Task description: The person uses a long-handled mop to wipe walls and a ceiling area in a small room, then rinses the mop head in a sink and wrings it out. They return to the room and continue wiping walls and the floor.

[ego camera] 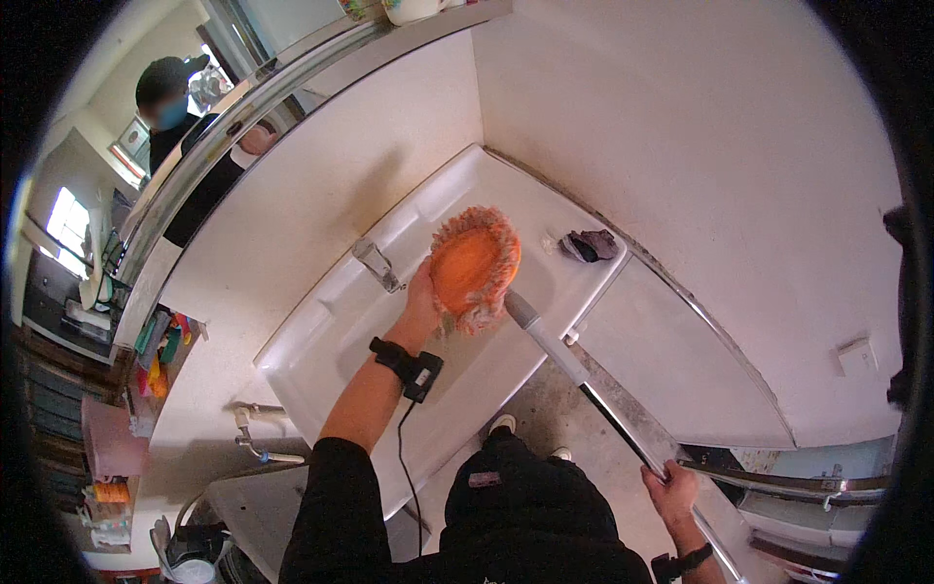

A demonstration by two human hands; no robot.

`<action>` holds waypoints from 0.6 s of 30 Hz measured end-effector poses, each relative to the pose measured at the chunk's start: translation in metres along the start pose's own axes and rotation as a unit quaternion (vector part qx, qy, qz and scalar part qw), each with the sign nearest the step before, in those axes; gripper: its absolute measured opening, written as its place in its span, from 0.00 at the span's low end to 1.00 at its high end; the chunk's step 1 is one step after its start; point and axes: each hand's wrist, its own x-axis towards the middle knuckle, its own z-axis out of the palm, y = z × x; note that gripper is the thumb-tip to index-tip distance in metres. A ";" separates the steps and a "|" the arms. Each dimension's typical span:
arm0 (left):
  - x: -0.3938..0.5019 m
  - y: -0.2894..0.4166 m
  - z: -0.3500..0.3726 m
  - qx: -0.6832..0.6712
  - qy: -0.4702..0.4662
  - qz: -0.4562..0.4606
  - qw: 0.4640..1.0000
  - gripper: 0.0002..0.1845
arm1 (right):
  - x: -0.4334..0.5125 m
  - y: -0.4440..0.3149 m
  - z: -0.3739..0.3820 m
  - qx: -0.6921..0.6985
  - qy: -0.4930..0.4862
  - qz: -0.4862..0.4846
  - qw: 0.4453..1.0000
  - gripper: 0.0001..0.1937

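Over a white ceramic sink, my left hand holds an orange duster head by its edge, with its shaggy fringe all around a smooth orange back. A metal pole with a grey plastic end runs from beside the head down to the lower right. The grey end lies close to the fringe; whether the two are joined I cannot tell. My right hand is closed around the pole's lower part. A chrome faucet stands on the sink's back ledge, left of my left hand.
A dark crumpled cloth lies on the sink's right corner. Walls rise behind and to the right. A mirror at the upper left reflects a masked person. Pipes and a tap are at the lower left. A cable hangs from my left wrist.
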 end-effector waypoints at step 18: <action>0.008 0.039 -0.010 0.244 0.019 -0.166 0.955 0.25 | -0.004 0.019 -0.016 0.036 -0.215 0.043 0.975 0.24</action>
